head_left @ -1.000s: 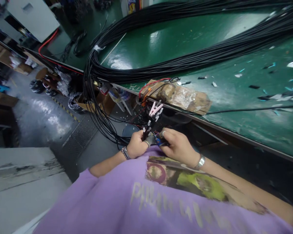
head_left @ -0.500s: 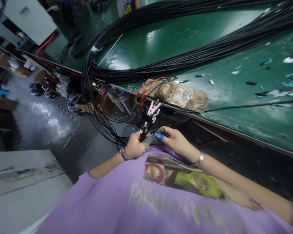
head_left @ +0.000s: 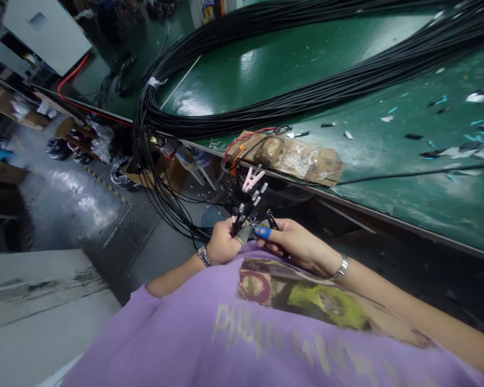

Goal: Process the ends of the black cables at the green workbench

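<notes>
- Just off the glossy green counter: my left hand closed around thin black white-tipped cables.
- My right hand close beside it, grip narrow; can't tell on what.
- Pale-pink plastic clip beyond both.

Black cables, pink clip, blue thumb cover, green tabletop, purple printed shirt

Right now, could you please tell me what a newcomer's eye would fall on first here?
Probably the thick loop of black cables, lying across the green table and drooping past its edge. Next, perhaps the pale pink clip, beside the table's near edge in the view. The bright blue covering on the thumb of the right hand, close beside the left hand, also stands out.
</notes>
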Demonstrator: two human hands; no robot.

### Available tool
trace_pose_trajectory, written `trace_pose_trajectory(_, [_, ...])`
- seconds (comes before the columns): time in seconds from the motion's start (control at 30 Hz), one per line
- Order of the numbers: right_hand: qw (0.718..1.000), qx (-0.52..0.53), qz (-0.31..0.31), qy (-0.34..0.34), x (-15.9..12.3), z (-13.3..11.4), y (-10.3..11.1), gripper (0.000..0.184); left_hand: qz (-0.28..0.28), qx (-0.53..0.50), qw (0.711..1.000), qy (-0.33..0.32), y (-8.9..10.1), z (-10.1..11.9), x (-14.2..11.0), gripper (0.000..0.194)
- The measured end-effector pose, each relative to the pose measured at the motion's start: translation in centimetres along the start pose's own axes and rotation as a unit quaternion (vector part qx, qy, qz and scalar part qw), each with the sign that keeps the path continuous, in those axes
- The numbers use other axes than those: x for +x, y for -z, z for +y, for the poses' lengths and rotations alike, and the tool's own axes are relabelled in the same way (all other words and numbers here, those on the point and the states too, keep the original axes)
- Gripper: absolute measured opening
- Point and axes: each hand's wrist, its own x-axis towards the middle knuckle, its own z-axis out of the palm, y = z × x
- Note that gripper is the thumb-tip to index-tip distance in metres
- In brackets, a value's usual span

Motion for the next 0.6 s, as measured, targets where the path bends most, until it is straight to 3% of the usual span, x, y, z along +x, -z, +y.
trace_pose_trajectory(0.1, [0.998, -0.045, 0.004, 0.041, 0.1, -0.2, -0.1, 0.036, -0.015, 0.006, 1.0, 0.002, 0.0, 0.0, 0.0, 0.032])
trace_pose_trajectory(0.17, [0.977, -0.173, 0.04, 0.12, 0.1, -0.4, 0.0, 0.021, -0.027, 0.003, 0.999, 0.023, 0.1, -0.1, -0.1, 0.027])
trace_pose_trajectory(0.23, [0.909, -0.347, 0.096, 0.209, -0.2, -0.5, 0.2, 0.007, -0.032, 0.0, 0.998, 0.05, 0.1, -0.2, -0.2, 0.021])
trace_pose_trajectory(0.3, [0.808, -0.497, 0.146, 0.281, -0.5, -0.5, 0.3, 0.008, -0.031, 0.001, 0.997, 0.068, 0.2, -0.3, -0.2, 0.016])
trace_pose_trajectory(0.37, [0.712, -0.588, 0.175, 0.34, -0.7, -0.5, 0.4, 0.012, -0.035, 0.003, 0.996, 0.076, 0.2, -0.2, -0.2, 0.014])
trace_pose_trajectory(0.43, [0.639, -0.634, 0.192, 0.39, -0.8, -0.4, 0.6, 0.014, -0.048, 0.001, 0.996, 0.08, 0.1, -0.2, -0.1, 0.015])
trace_pose_trajectory(0.5, [0.592, -0.659, 0.19, 0.424, -0.7, -0.4, 0.8, 0.018, -0.065, -0.007, 0.995, 0.081, 0.0, -0.2, 0.0, 0.017])
trace_pose_trajectory(0.6, [0.574, -0.681, 0.16, 0.424, -0.8, -0.4, 1.1, 0.02, -0.068, -0.012, 0.994, 0.085, -0.1, -0.5, 0.1, 0.016])
